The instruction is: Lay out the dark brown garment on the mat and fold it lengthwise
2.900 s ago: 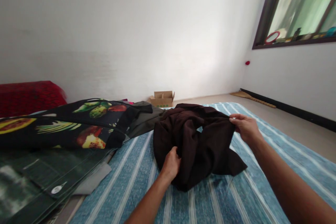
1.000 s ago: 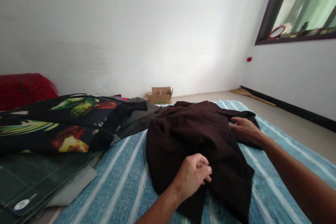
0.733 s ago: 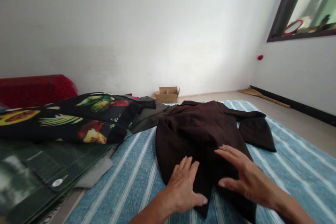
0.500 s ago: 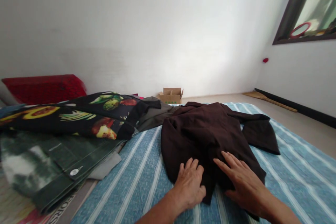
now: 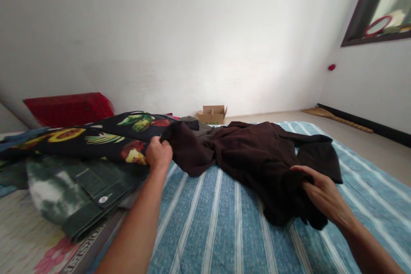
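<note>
A person's two bare hands work a dark brown garment (image 5: 257, 158) spread across a blue-and-white striped sheet (image 5: 218, 227), seen from a head-worn camera. The left hand (image 5: 159, 154) is closed on one end of the garment, drawn out to the left, close against a black fruit-print cloth (image 5: 96, 141) that lies at the sheet's left edge. The right hand (image 5: 323, 195), well apart from the left, grips a bunched fold at the garment's near right edge, fingers curled into the fabric. Between the two hands the brown cloth lies rumpled on the sheet, one sleeve-like flap reaching toward the far right. A dark green folded garment (image 5: 80, 188) with a metal snap lies near left, under the fruit-print cloth, on a pale floral mat (image 5: 28, 239). A red cushion (image 5: 67, 107) sits at far left against the white wall, and a small open cardboard box (image 5: 212, 114) stands on the floor at the far wall. A dark-framed window (image 5: 375, 8) shows at upper right.
</note>
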Demonstrator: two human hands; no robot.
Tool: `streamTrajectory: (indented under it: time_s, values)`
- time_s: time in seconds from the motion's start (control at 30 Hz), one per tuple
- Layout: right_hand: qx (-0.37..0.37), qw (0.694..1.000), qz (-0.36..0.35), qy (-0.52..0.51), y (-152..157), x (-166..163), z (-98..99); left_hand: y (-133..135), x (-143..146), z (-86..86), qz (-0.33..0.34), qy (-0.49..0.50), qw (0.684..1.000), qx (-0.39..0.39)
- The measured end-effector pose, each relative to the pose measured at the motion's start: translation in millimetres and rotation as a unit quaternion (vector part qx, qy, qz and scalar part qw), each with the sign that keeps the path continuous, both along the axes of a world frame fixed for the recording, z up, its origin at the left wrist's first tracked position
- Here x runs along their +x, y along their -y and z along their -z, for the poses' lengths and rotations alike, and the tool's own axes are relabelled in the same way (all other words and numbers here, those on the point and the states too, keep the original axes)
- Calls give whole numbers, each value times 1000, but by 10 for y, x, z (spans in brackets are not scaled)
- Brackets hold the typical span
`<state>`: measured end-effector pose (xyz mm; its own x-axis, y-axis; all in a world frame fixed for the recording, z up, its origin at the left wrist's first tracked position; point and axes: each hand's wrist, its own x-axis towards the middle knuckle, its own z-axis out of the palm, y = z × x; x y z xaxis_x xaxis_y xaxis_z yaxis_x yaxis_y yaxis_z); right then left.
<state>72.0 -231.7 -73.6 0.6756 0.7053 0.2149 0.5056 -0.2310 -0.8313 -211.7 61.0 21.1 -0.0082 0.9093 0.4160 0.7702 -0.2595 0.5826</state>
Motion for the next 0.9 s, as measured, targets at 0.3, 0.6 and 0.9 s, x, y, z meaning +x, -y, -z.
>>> streamTrajectory:
  time_s: [0.3,0.6,0.9]
  values:
    - [45,991,79,-97,-14,120,138,965,545,970,327,4,936,-131]
    - [42,994,75,-68,-21,125,155,1084,1394,1298,159,367,774,-491]
    - [54,992,58,-93,68,67,-95,400,1126,665,183,479,763,-394]
